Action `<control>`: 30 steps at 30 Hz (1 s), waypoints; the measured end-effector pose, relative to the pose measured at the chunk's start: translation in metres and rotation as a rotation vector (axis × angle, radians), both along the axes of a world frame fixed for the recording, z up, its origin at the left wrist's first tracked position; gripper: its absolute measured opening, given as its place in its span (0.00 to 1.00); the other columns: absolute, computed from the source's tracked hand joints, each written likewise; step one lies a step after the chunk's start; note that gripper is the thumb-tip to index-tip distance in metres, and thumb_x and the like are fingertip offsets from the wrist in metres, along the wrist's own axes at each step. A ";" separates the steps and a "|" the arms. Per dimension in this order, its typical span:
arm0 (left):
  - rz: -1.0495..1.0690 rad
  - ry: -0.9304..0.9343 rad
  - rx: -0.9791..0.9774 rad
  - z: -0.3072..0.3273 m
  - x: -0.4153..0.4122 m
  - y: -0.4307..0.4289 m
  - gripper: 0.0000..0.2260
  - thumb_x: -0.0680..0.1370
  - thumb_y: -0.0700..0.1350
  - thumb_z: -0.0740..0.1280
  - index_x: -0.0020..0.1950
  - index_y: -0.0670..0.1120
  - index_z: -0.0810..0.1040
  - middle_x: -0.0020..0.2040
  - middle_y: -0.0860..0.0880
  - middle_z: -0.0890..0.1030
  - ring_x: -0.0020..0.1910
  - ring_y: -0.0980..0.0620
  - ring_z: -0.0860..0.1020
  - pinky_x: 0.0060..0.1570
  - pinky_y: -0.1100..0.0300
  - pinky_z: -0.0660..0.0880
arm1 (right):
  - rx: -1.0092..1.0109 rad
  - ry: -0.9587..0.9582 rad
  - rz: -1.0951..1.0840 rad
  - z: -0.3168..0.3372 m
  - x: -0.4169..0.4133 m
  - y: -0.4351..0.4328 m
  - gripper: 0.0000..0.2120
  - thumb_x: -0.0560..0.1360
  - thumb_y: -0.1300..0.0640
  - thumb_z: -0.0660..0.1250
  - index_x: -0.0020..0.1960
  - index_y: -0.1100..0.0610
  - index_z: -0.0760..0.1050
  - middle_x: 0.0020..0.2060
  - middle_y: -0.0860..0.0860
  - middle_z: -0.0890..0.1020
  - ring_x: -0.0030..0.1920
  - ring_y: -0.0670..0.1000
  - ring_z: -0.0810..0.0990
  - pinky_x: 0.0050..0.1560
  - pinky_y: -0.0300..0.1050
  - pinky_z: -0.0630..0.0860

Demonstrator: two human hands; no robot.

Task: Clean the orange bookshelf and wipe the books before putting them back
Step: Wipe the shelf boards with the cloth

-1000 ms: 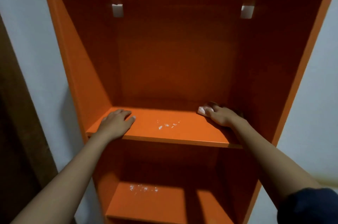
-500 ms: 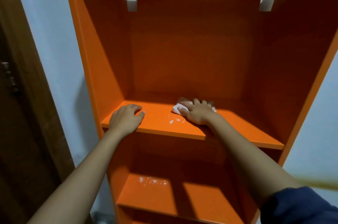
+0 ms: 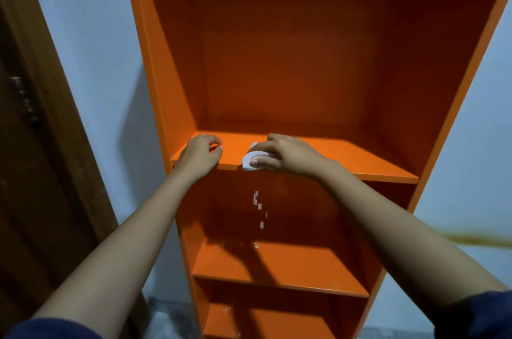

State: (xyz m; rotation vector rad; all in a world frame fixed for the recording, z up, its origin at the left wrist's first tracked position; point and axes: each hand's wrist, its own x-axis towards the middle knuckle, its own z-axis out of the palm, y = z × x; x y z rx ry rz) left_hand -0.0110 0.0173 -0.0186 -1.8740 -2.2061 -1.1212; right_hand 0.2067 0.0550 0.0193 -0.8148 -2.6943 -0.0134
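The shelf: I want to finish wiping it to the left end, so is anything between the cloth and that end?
Yes. The left hand rests on the shelf near its left end, directly in the path of the cloth under the right hand.

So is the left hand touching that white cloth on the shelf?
Apart. The head view shows the left hand resting on the shelf's front edge, with bare orange board between it and the white cloth, which sits under the right hand.

Home room: wooden door (image 3: 41,144); orange bookshelf (image 3: 291,75)
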 end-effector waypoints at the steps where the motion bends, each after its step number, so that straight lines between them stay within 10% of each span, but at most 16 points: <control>1: -0.013 -0.026 0.096 0.003 -0.001 -0.003 0.10 0.77 0.41 0.64 0.56 0.42 0.79 0.59 0.43 0.78 0.59 0.43 0.75 0.56 0.57 0.68 | -0.041 0.069 0.010 0.006 0.003 0.002 0.17 0.77 0.43 0.61 0.63 0.47 0.74 0.46 0.54 0.74 0.45 0.50 0.71 0.42 0.45 0.66; 7: 0.133 0.052 0.737 0.026 -0.010 -0.026 0.12 0.77 0.36 0.62 0.59 0.40 0.77 0.63 0.40 0.72 0.64 0.44 0.68 0.63 0.58 0.63 | -0.096 0.341 -0.269 0.019 0.029 0.070 0.18 0.79 0.42 0.54 0.65 0.47 0.70 0.49 0.57 0.78 0.51 0.58 0.77 0.48 0.52 0.73; 13: 0.125 -0.157 0.698 0.028 -0.032 -0.023 0.26 0.81 0.43 0.58 0.77 0.50 0.51 0.75 0.44 0.56 0.69 0.51 0.65 0.63 0.55 0.67 | -0.135 0.047 -0.515 0.000 0.008 0.106 0.17 0.80 0.48 0.53 0.65 0.51 0.70 0.57 0.59 0.78 0.53 0.61 0.78 0.49 0.52 0.75; 17: 0.091 -0.145 0.597 0.018 -0.041 -0.016 0.27 0.83 0.46 0.52 0.75 0.59 0.38 0.47 0.43 0.75 0.28 0.44 0.70 0.27 0.49 0.72 | -0.114 0.051 -0.339 -0.010 -0.039 0.097 0.15 0.79 0.46 0.54 0.63 0.47 0.71 0.57 0.57 0.76 0.56 0.62 0.76 0.48 0.49 0.70; 20: 0.133 -0.108 0.587 0.018 -0.043 -0.012 0.27 0.83 0.45 0.52 0.73 0.57 0.37 0.29 0.47 0.65 0.23 0.50 0.64 0.24 0.57 0.63 | -0.116 0.047 -0.097 -0.011 -0.072 0.066 0.16 0.79 0.46 0.55 0.66 0.44 0.69 0.53 0.54 0.73 0.57 0.60 0.74 0.50 0.48 0.67; 26: 0.102 -0.071 0.520 0.019 -0.049 -0.017 0.27 0.83 0.48 0.52 0.72 0.59 0.34 0.28 0.44 0.68 0.24 0.48 0.67 0.28 0.55 0.66 | -0.859 0.097 0.508 0.005 -0.070 0.037 0.09 0.78 0.61 0.62 0.57 0.55 0.76 0.41 0.55 0.79 0.35 0.49 0.80 0.36 0.40 0.75; 30: 0.082 -0.119 0.479 0.018 -0.050 -0.019 0.28 0.83 0.50 0.50 0.67 0.69 0.31 0.47 0.40 0.77 0.33 0.37 0.76 0.35 0.43 0.78 | -0.784 0.326 0.387 0.013 -0.056 0.073 0.11 0.78 0.63 0.62 0.58 0.59 0.77 0.43 0.52 0.82 0.38 0.43 0.80 0.39 0.36 0.74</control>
